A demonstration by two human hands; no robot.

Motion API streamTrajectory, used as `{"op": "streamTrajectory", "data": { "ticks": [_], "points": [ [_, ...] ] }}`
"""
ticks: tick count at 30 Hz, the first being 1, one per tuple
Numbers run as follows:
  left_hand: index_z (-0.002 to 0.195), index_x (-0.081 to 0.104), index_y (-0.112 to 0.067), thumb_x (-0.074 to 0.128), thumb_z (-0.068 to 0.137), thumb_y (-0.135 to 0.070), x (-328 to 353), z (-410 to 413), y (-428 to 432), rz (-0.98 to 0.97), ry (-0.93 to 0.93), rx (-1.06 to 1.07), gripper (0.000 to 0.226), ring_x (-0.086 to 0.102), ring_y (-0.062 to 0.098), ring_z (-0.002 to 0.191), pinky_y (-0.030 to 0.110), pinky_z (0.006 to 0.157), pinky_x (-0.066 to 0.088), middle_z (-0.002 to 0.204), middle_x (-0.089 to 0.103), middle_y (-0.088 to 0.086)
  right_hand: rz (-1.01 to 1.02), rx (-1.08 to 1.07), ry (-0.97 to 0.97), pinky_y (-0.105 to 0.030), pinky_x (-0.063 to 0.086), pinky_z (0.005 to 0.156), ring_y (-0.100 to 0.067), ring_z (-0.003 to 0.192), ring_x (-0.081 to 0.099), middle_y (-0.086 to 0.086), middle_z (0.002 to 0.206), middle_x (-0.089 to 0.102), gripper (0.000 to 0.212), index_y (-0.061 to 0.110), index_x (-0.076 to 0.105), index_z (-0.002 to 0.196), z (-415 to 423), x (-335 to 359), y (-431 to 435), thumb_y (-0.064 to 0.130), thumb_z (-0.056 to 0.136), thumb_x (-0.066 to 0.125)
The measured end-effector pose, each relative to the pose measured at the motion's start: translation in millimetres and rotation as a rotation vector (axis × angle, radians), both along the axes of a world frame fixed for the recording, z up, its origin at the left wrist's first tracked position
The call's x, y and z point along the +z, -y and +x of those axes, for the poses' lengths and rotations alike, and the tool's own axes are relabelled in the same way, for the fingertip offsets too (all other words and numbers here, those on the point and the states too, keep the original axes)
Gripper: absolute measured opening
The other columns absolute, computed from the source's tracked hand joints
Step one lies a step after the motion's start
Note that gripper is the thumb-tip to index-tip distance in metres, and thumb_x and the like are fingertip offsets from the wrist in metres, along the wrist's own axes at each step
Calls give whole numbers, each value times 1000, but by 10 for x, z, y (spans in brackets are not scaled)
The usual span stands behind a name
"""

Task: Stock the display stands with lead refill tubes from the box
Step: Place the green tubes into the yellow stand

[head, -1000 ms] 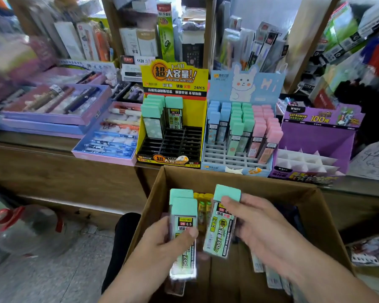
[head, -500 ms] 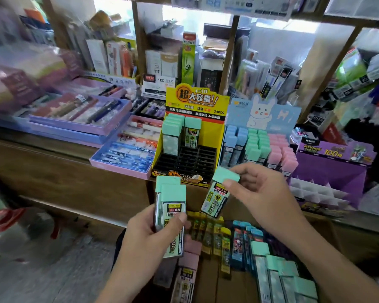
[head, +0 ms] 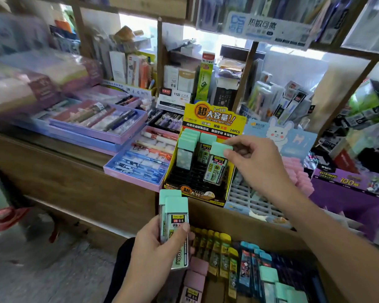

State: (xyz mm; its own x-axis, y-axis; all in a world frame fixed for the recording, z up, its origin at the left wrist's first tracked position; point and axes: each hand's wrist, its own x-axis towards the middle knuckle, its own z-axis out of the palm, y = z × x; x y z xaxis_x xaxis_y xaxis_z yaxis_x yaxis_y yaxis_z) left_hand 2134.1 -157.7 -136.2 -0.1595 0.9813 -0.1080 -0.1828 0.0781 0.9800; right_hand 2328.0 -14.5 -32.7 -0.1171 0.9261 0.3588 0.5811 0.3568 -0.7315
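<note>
Right hand (head: 256,165) risen to yellow stand (head: 214,115), pinching mint-capped tube (head: 216,170), left hand (head: 153,248) gripping two tubes (head: 176,217)

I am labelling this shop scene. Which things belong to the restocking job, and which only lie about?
Job: right hand, mint-capped tube, yellow display stand, left hand, stacked tubes, cardboard box.
Lying about: pen trays, tall green box.
</note>
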Motion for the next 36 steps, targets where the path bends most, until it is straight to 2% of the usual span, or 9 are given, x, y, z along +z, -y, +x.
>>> {"op": "streamTrajectory", "data": {
  "ticks": [5, 9, 14, 19, 26, 31, 34, 36],
  "points": [
    [92, 74, -33, 72, 89, -26, -37, -21, -29, -16, 12, 12, 7, 76, 31, 69, 31, 58, 59, 83, 78, 12, 86, -30, 168, -5, 43, 68, 2, 76, 61, 16, 83, 68, 15, 22, 79, 104, -101, 9, -262, 17, 91, 76],
    [92, 74, -31, 71, 90, -31, -62, -31, -30, -15, 19, -2, 3, 74, 33, 69, 34, 61, 59, 81, 76, 13, 107, -58, 231, -9, 41, 69, 3, 76, 59, 21, 81, 63, 12, 19, 79, 102, -160, 11, -430, 16, 91, 75],
    [91, 74, -28, 67, 83, -46, -33, -37, -23, -8, 54, 5, 21, 73, 31, 65, 31, 58, 57, 78, 75, 15, 90, -79, 258, -28, 55, 82, 0, 79, 60, 18, 81, 62, 13, 18, 78, 104, -215, -15, -550, 17, 91, 76],
    [89, 75, -27, 63, 79, -55, 6, -52, -16, -18, 68, 12, 31, 73, 31, 65, 29, 57, 57, 78, 76, 16, 81, -70, 256, -26, 53, 80, -3, 78, 61, 7, 85, 67, 14, 15, 79, 105, -254, -24, -592, 16, 91, 76],
    [88, 74, -29, 57, 98, -33, 6, -36, -19, -22, 62, 16, 21, 73, 33, 65, 30, 57, 57, 78, 76, 17, 43, -16, 288, -28, 53, 85, -12, 84, 64, 3, 92, 71, 17, 15, 79, 110, -235, -23, -604, 17, 93, 75],
    [89, 74, -27, 54, 101, -24, -11, -48, -16, -29, 45, 19, 23, 73, 33, 64, 30, 55, 57, 77, 76, 17, 38, 3, 233, -29, 54, 73, -16, 79, 65, 0, 85, 69, 12, 22, 67, 99, -226, -70, -621, 12, 94, 72],
    [95, 72, -21, 54, 101, -15, -40, -52, -25, -44, 42, 16, 20, 72, 35, 63, 32, 56, 57, 77, 76, 19, 75, 10, 281, -27, 53, 70, -10, 76, 63, 5, 82, 68, 12, 23, 69, 92, -234, -83, -648, 11, 95, 69],
    [97, 72, -19, 53, 101, -14, -51, -51, -26, -43, 34, 18, 19, 73, 34, 64, 31, 56, 57, 77, 76, 18, 69, 15, 314, -29, 55, 76, -11, 80, 65, 5, 87, 72, 13, 22, 75, 96, -246, -100, -665, 12, 96, 67]
  ]
}}
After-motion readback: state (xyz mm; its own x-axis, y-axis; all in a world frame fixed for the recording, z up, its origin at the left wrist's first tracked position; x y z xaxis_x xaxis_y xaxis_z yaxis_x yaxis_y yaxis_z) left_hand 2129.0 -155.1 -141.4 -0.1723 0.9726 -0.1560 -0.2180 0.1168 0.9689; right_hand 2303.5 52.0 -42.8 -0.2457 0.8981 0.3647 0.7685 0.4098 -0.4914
